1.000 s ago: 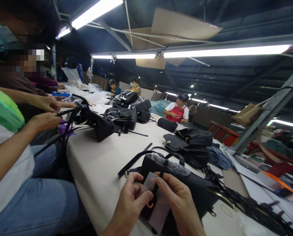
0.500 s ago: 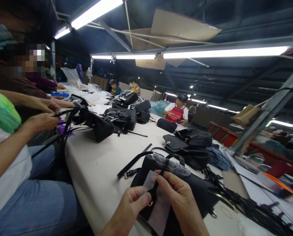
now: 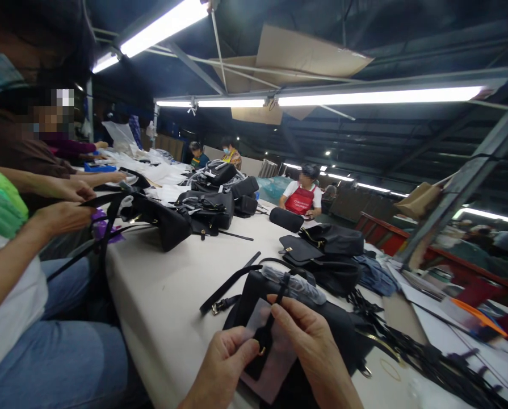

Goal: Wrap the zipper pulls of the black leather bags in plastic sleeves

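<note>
A black handbag (image 3: 343, 324) lies in front of me on the table, its handle (image 3: 298, 287) wrapped in clear plastic. A thin black strap (image 3: 263, 339) with a small gold ring at its wide lower end hangs down from the handle. Behind the strap is a translucent sheet (image 3: 275, 375), lying over the bag's front. My left hand (image 3: 226, 360) is closed, its thumb on the strap's wide end beside the ring and its fingers at the sheet's edge. Higher up, my right hand (image 3: 311, 338) pinches the narrow part of the strap between thumb and fingertips.
Black bags (image 3: 326, 255) are stacked beyond mine, and more bags (image 3: 206, 207) pile up further left. Loose black straps (image 3: 432, 358) lie at right. To my left, a co-worker's hands (image 3: 68, 210) hold straps of another bag (image 3: 164, 224). A person in a red apron (image 3: 300, 200) sits across.
My hands keep nearly the same grip on the strap, and the view has shifted slightly. The co-worker's bag at left has tilted a little; the person across has lowered their hands.
</note>
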A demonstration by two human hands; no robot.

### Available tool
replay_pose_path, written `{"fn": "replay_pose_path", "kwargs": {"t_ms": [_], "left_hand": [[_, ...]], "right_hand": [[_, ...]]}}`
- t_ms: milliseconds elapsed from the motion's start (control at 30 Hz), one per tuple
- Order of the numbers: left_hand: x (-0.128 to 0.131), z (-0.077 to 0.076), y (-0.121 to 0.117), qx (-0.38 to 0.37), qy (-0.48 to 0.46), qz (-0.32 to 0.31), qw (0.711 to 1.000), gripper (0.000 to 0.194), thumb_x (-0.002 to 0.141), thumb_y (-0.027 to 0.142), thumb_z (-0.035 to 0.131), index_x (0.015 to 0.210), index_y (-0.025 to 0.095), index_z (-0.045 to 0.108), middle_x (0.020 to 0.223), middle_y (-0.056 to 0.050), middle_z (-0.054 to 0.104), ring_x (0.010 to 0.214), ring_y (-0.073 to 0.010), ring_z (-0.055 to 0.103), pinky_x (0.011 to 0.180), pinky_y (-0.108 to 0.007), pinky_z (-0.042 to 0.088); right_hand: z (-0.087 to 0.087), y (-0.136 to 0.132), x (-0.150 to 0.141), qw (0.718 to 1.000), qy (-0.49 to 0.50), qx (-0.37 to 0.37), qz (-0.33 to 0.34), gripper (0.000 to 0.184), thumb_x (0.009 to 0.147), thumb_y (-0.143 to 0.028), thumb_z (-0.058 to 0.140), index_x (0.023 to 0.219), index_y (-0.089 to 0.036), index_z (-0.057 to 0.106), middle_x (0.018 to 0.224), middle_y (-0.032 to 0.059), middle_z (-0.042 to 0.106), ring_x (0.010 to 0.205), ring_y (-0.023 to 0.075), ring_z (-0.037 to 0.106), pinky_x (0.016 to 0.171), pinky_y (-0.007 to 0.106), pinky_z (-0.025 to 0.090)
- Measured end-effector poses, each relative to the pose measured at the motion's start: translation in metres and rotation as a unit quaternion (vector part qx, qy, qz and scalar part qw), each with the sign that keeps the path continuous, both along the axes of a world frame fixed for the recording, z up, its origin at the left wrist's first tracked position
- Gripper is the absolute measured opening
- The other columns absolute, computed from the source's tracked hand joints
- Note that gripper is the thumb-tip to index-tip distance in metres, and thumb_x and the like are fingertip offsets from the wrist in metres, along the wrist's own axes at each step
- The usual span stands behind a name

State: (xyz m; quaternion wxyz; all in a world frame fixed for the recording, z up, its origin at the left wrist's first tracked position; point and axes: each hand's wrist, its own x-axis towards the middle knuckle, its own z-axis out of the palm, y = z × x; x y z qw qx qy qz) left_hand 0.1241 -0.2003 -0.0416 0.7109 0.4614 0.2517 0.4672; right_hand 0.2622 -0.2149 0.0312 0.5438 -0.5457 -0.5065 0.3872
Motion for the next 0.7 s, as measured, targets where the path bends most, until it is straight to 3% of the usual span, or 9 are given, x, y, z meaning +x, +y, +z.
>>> {"fn": "replay_pose_path", "kwargs": {"t_ms": [200,433,500,700], "left_hand": [[0.001,-0.005,0.000,0.004,-0.011,0.014,1.000,0.037,0.072,0.053,0.074,0.075,0.016,0.069,0.067,-0.001,0.061,0.065,-0.0154,0.055,0.064,-0.026,0.043],[0.005,-0.011,-0.009,0.044,0.024,0.080,0.996,0.041,0.075,0.058,0.068,0.092,0.020,0.065,0.068,-0.001,0.061,0.060,-0.0150,0.054,0.061,-0.025,0.044],[0.005,-0.013,-0.011,0.071,0.048,0.104,0.991,0.042,0.077,0.059,0.065,0.096,0.022,0.064,0.065,0.000,0.059,0.057,-0.0138,0.050,0.058,-0.024,0.042],[0.003,-0.010,-0.016,0.167,0.160,0.176,0.957,0.036,0.085,0.057,0.056,0.079,0.022,0.060,0.052,0.006,0.034,0.048,-0.0104,0.027,0.048,-0.024,0.026]], "right_hand": [[-0.003,-0.001,-0.002,0.999,0.026,0.010,0.020,0.040,0.068,-0.052,0.077,0.089,-0.018,0.076,0.081,0.0043,0.074,0.078,0.0228,0.065,0.074,0.031,0.051],[-0.008,0.001,-0.001,0.999,0.013,0.022,0.020,0.032,0.073,-0.048,0.075,0.076,-0.017,0.070,0.069,0.0010,0.068,0.063,0.0158,0.058,0.058,0.024,0.044],[-0.008,0.002,0.000,0.999,0.023,0.020,0.026,0.031,0.073,-0.047,0.075,0.078,-0.017,0.069,0.070,0.0017,0.069,0.064,0.0160,0.059,0.059,0.024,0.045],[-0.005,-0.001,0.001,1.000,0.005,0.004,0.020,0.038,0.079,-0.055,0.067,0.086,-0.018,0.069,0.078,0.0054,0.072,0.074,0.0223,0.066,0.069,0.030,0.051]]}}
